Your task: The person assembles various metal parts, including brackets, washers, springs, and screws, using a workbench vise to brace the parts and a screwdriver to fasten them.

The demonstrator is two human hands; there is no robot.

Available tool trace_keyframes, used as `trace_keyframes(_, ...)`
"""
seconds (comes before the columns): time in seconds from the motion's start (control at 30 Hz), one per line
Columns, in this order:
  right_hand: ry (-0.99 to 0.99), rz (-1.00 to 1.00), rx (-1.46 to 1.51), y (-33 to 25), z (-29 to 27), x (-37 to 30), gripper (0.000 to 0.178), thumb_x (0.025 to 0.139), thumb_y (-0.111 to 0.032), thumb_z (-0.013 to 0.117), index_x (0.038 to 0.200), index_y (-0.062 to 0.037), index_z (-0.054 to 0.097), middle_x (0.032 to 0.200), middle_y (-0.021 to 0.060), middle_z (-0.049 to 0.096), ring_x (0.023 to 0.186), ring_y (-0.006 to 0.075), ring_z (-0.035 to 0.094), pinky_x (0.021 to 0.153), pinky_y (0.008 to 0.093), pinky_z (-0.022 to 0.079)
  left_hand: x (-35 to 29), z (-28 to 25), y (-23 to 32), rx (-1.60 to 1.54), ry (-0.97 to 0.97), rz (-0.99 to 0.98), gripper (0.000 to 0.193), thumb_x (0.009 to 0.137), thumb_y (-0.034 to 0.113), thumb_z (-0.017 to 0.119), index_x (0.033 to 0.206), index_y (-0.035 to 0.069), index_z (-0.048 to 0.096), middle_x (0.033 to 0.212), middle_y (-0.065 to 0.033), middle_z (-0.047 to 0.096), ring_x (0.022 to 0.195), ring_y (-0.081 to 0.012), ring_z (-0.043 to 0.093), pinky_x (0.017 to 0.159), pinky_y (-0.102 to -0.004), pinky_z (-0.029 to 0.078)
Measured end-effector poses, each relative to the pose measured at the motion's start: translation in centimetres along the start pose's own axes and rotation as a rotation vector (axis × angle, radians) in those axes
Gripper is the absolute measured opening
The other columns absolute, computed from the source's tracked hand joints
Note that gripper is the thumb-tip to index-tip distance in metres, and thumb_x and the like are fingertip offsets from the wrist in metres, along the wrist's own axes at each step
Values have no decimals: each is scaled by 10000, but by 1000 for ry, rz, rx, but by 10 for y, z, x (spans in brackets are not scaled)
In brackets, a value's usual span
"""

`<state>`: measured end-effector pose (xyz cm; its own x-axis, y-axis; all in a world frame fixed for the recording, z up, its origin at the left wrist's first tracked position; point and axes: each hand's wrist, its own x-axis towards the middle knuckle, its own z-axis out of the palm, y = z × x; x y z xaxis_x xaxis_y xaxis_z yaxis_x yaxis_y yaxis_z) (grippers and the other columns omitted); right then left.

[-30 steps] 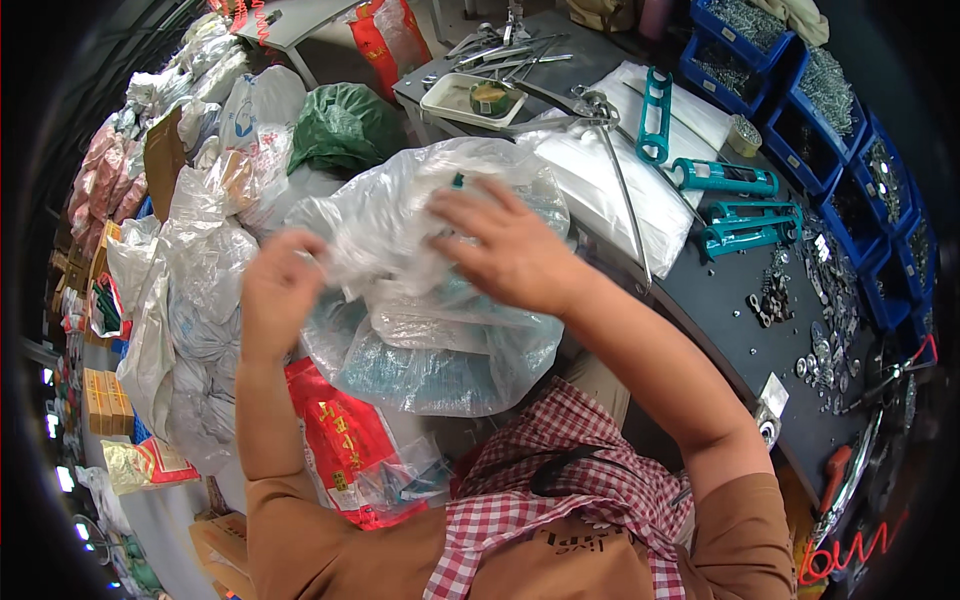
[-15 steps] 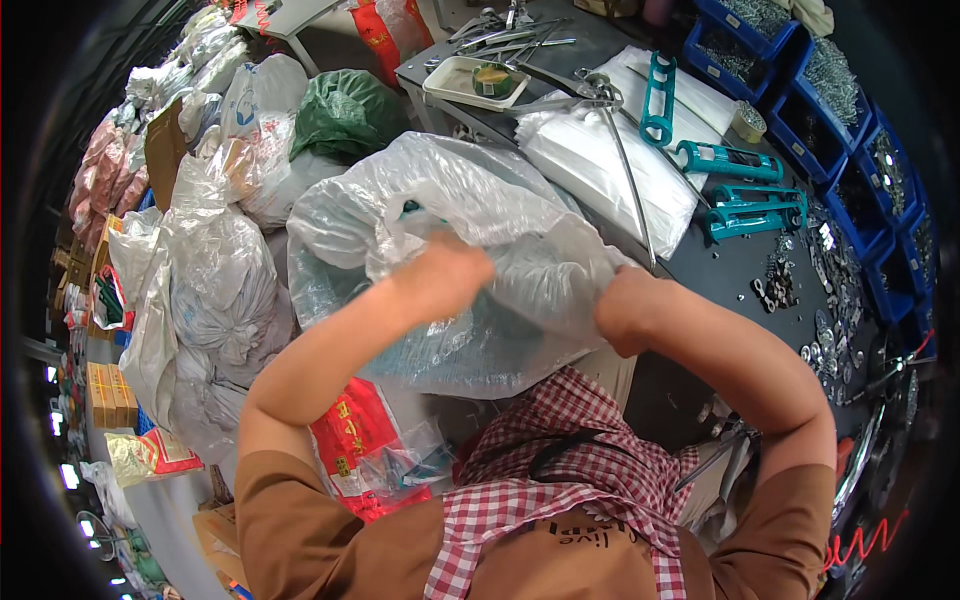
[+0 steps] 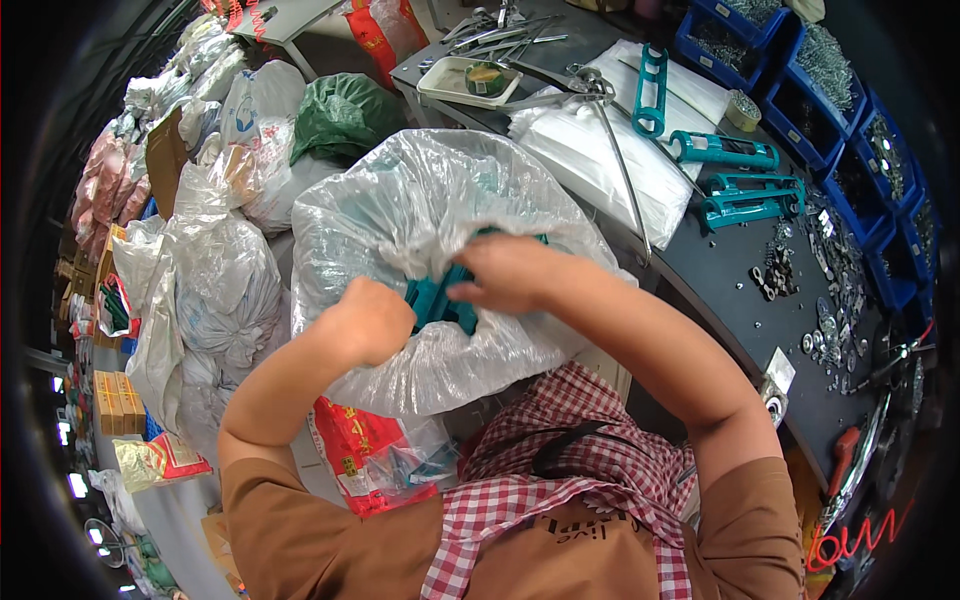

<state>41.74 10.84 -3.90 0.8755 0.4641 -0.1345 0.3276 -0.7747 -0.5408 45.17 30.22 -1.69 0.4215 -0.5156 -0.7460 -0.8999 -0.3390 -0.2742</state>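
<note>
A large clear plastic bag (image 3: 430,190) stands bulging in front of me, its mouth bunched toward the middle. Through the opening show teal plastic frames (image 3: 432,303). My left hand (image 3: 372,318) is closed in a fist on the near left part of the bag's rim. Across the opening reaches my right hand (image 3: 500,272), fingers bent at the bag's gathered far rim and thumb over the teal parts. Its fingertips are partly hidden by the film.
On the dark workbench to the right lie white plastic sheets (image 3: 580,150), teal caulking-gun frames (image 3: 750,200), metal rods and small metal parts (image 3: 830,335). Blue bins (image 3: 810,95) line the far right. Filled bags (image 3: 225,290) crowd the left; a red-and-white bag (image 3: 365,455) lies below.
My right hand has moved left from the bag's right rim to its middle. My left hand has come down and left. The bag's mouth has opened, showing the teal parts.
</note>
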Motion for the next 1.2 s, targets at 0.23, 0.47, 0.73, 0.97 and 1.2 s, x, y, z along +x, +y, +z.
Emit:
trace_keyframes(0.23,-708,220,-281,32,25,-31,354,736,-296,617,967,-29,642,948,155,629,926,313,585,802,381,453,19,-5,11,-278,120,-131,302,692,327,628,871,85,618,798,-120,639,799,-297,613,719,-396,468)
trace_keyframes(0.47,-381,323,-93,59,32,-34,371,724,-370,628,941,-70,654,917,139,636,893,313,593,775,386,460,120,44,-2,-560,853,-307,732,673,476,630,1267,119,395,1182,-196,495,1041,-349,516,869,-378,433)
trace_keyframes(0.73,-166,-48,-12,13,-11,-98,317,764,-299,603,975,-62,594,966,135,600,870,322,575,744,417,454,125,27,16,-578,848,-477,591,668,187,552,1243,138,428,1258,-109,459,1116,-277,476,925,-359,395)
trace_keyframes(0.97,34,-147,30,9,-42,-205,273,804,-237,585,981,-30,563,901,136,592,831,320,576,699,391,463,129,54,8,-348,924,-512,523,694,80,522,1213,101,456,1264,-136,445,1190,-317,387,962,-370,357)
trace_keyframes(1.2,197,115,241,29,-62,-321,263,809,-220,593,973,-14,589,876,138,615,821,309,591,714,368,471,73,22,5,-659,988,-736,529,707,47,501,1222,-3,392,1140,-241,498,1027,-405,486,864,-438,404)
